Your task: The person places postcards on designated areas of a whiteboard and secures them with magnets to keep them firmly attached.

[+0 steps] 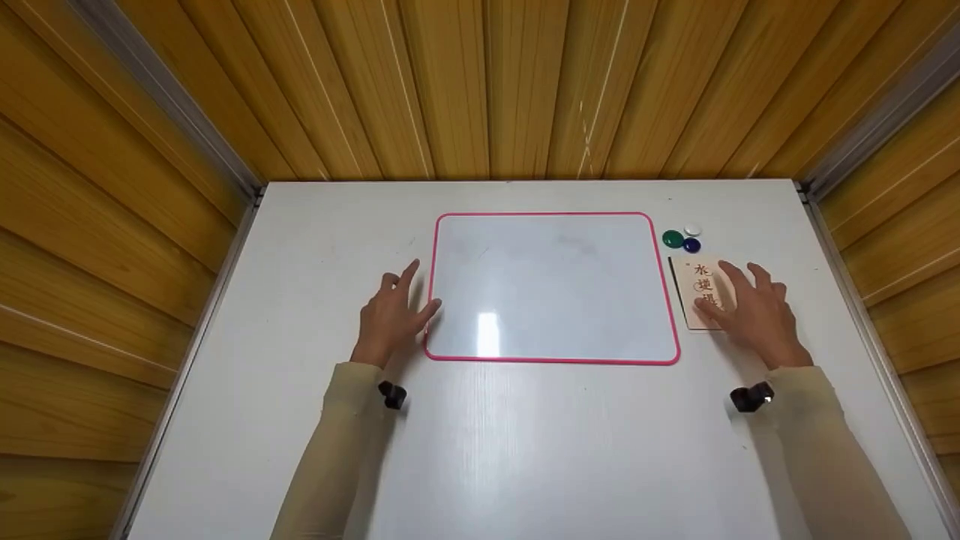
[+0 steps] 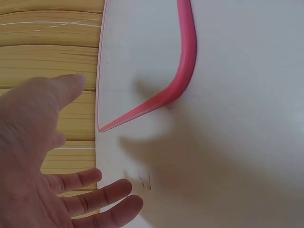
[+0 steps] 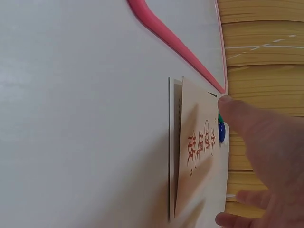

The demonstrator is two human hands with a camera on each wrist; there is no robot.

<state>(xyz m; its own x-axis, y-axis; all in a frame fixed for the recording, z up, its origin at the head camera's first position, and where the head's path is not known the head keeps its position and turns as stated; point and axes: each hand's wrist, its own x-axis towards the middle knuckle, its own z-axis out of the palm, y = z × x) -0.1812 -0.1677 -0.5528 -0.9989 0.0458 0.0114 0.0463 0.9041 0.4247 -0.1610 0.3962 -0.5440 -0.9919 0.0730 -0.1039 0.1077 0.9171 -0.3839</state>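
Observation:
A whiteboard point(image 1: 555, 285) with a pink frame lies flat on the white table. At its left edge is my left hand point(image 1: 390, 311), fingers spread and holding nothing, the thumb overlapping the frame in the head view. My right hand point(image 1: 765, 319) hovers over a small stack of cards point(image 1: 694, 300), thumb and fingers apart. The top card point(image 3: 194, 147) is cream with red written characters and sits slightly raised above what lies under it in the right wrist view. Just beyond the cards are three round magnets, green point(image 1: 673, 238), dark blue point(image 1: 691, 245) and white point(image 1: 692, 229).
Wood-patterned panels point(image 1: 517, 90) rise behind the table point(image 1: 525, 450) and on both sides, with grey metal posts at the back corners. Light reflects off the board's lower left part. Each wrist carries a small black camera point(image 1: 751, 397).

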